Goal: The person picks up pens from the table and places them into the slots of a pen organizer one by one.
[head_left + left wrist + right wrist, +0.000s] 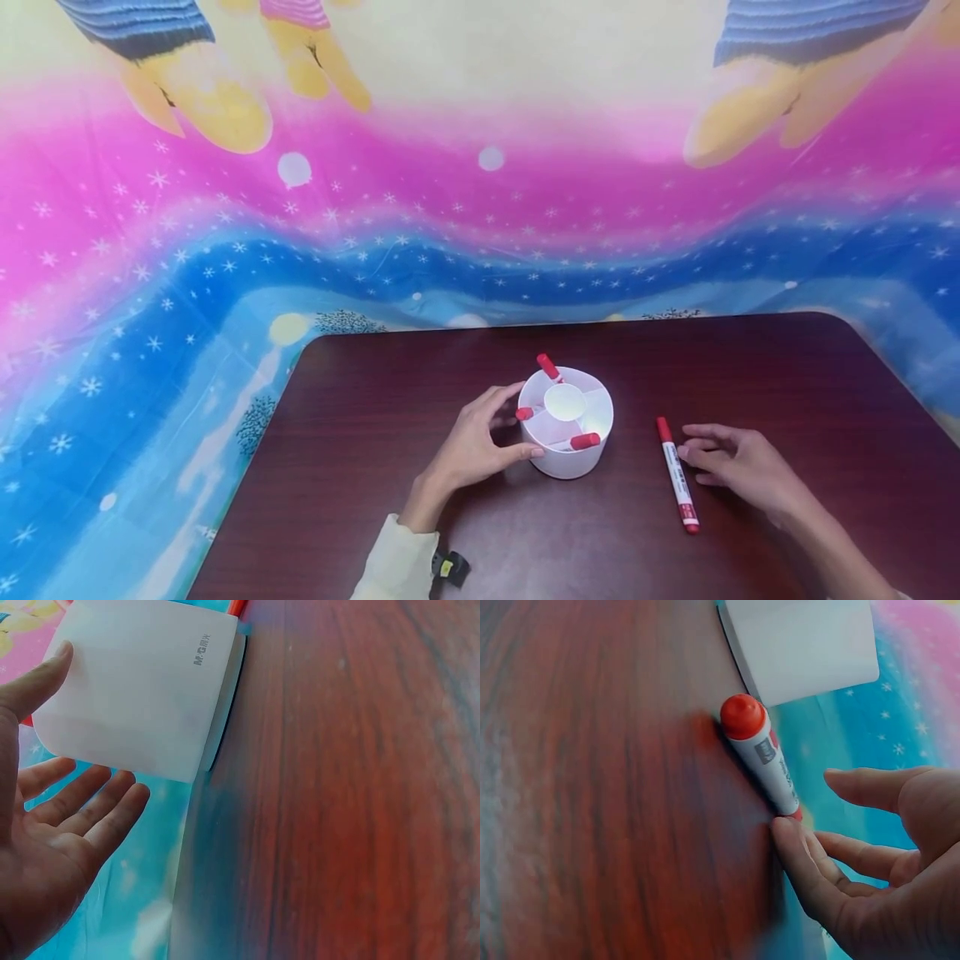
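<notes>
A round white pen holder [567, 461] with several compartments stands upright on the table. Three red-capped markers lean in it: one at the back [550, 367], one at the left [525, 413], one at the front [585, 441]. Beside it on the left is my left hand [480, 442], thumb at the front wall and fingers loosely spread along the far left side; the palm stays off it. Another red and white marker [677, 479] lies on the table to the right. My right hand [738, 467] is just right of that marker, fingertips close to its barrel, with thumb and fingers apart.
The dark red-brown wooden table [360, 492] has rounded far corners. Behind it hangs a colourful cloth [465, 217] with pink and blue bands and snowflakes. A small black device [452, 568] sits at my left sleeve.
</notes>
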The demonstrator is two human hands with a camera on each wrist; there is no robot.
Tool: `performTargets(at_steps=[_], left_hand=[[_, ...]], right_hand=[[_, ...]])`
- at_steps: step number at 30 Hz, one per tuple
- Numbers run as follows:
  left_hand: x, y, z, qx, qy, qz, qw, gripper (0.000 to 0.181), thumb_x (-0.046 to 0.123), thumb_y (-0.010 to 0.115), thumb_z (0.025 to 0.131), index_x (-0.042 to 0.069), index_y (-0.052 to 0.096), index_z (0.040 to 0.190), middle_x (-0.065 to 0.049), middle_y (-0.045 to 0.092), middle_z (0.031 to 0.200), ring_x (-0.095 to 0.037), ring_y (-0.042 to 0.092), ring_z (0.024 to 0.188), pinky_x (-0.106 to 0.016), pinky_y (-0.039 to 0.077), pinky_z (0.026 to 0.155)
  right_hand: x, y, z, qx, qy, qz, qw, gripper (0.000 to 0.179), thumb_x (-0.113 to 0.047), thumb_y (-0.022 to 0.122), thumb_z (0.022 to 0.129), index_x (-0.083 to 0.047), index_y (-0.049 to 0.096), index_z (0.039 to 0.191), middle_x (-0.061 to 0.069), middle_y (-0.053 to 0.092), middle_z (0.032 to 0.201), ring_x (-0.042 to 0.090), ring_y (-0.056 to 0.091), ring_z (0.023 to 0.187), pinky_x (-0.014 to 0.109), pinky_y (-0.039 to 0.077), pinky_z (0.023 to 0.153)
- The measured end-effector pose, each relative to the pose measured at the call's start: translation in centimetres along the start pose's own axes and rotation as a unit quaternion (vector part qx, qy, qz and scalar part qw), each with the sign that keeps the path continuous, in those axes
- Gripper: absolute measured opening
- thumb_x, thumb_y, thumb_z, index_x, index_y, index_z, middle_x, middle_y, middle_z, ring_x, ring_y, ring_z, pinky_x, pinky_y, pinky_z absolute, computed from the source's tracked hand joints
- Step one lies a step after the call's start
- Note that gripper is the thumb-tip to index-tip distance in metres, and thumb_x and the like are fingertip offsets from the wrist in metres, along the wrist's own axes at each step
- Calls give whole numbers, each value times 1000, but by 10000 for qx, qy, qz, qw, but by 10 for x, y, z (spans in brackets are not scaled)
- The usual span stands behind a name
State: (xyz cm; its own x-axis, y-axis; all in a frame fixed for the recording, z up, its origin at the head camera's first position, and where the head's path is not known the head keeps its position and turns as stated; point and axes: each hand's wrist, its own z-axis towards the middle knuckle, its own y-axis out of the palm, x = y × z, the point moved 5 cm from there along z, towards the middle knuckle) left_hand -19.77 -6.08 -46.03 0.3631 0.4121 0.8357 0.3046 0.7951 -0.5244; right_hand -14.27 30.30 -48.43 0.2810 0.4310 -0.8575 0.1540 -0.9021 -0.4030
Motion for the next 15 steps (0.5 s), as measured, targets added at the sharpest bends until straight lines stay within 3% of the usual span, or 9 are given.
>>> performTargets(at_steps=[9, 15], left_hand=[[1, -1, -1, -4, -59, 58, 10000, 88, 41, 95, 81, 32, 52, 157, 9, 64, 142, -13, 67, 127, -27, 60, 104], [2, -2, -1, -4, -98, 47, 9999, 89, 41, 95, 80, 32, 52, 157, 9, 63, 142, -15, 67, 128, -28, 61, 103]], right_hand=[[1, 7, 3, 16, -98, -134, 9999, 72, -19, 82, 97, 15, 49, 151, 27, 71, 128, 7, 76, 94, 33, 68, 81], [-6, 10, 8, 216, -86, -550, 9982, 76, -22, 91, 88, 14, 56, 145, 25, 76, 121, 16, 78, 89, 34, 68, 72]])
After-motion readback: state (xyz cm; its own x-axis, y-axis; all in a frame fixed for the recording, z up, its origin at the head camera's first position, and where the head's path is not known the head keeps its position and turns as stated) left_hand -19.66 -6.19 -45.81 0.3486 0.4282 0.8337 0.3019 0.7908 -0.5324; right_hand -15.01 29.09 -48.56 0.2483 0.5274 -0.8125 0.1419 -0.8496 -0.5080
